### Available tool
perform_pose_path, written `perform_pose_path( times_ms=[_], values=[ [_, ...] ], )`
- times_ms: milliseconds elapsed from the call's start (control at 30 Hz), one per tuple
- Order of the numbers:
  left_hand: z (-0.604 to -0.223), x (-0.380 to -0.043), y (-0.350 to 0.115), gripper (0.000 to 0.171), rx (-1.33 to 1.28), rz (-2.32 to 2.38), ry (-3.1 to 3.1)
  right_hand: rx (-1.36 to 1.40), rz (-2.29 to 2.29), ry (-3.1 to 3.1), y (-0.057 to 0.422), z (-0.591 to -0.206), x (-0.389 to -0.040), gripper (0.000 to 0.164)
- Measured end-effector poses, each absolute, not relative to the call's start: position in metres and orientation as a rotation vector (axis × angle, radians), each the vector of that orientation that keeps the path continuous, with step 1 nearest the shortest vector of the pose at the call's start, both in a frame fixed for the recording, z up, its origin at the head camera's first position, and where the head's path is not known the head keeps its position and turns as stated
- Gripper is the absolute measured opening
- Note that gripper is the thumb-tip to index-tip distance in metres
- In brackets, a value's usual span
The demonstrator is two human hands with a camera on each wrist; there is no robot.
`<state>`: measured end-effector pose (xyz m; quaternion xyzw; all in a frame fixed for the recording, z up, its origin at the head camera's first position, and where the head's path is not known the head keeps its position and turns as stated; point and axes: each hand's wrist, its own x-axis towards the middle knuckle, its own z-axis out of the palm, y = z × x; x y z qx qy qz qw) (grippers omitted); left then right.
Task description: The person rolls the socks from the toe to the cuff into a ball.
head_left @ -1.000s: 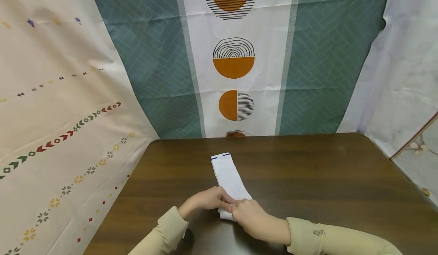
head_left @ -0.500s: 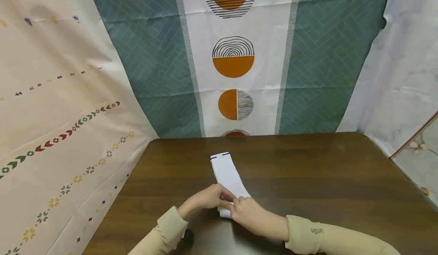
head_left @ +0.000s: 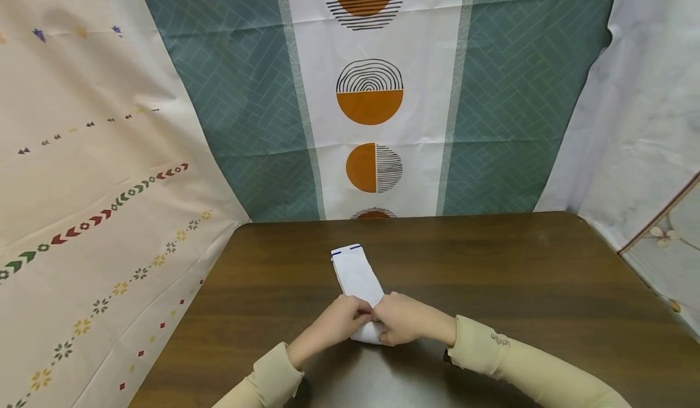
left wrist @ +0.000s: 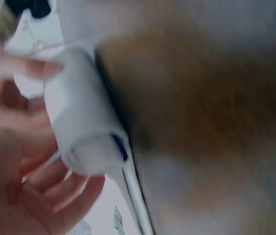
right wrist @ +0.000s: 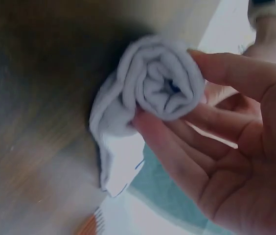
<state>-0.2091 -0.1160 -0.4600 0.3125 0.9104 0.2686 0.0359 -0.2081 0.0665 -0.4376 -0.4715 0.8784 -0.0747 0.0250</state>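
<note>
A white cloth (head_left: 356, 271), folded into a long strip with blue dashes across its far end, lies slanting on the table. Its near end is wound into a thick roll, whose spiral layers (right wrist: 163, 81) show in the right wrist view. My left hand (head_left: 340, 323) holds the left side of the roll, with curled fingers under and beside it in the left wrist view. My right hand (head_left: 403, 318) grips the right side, thumb and fingers on opposite sides of the roll. In the head view the hands nearly meet and cover much of the roll.
The brown wooden table (head_left: 492, 268) spreads around the cloth on all sides. Behind it hangs a green and white curtain (head_left: 240, 92) with orange circles. A patterned cream sheet (head_left: 82, 201) hangs at the left, a pale sheet (head_left: 640, 122) at the right.
Both hands have shifted on the roll; my right hand has moved up and slightly right, with its forearm more slanted. The roll lies slightly farther forward and the flat strip looks shorter.
</note>
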Motion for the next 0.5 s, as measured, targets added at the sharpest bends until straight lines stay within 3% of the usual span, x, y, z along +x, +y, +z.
perform_pose_path(
  times_ms=[167, 367, 500],
  values=[
    [-0.463, -0.201, -0.109, 0.015, 1.002, 0.724, 2.959, -1.387, -0.389, 2.594, 0.071, -0.434, -0.218, 0.031],
    [-0.459, -0.202, -0.113, 0.012, 1.018, 0.657, 2.81, -1.292, -0.421, 2.604, 0.073, -0.436, -0.223, 0.011],
    [-0.453, -0.204, -0.114, 0.032, 1.045, 0.564, 2.764, -1.222, -0.416, 2.616, 0.072, -0.437, -0.226, 0.001]
  ],
)
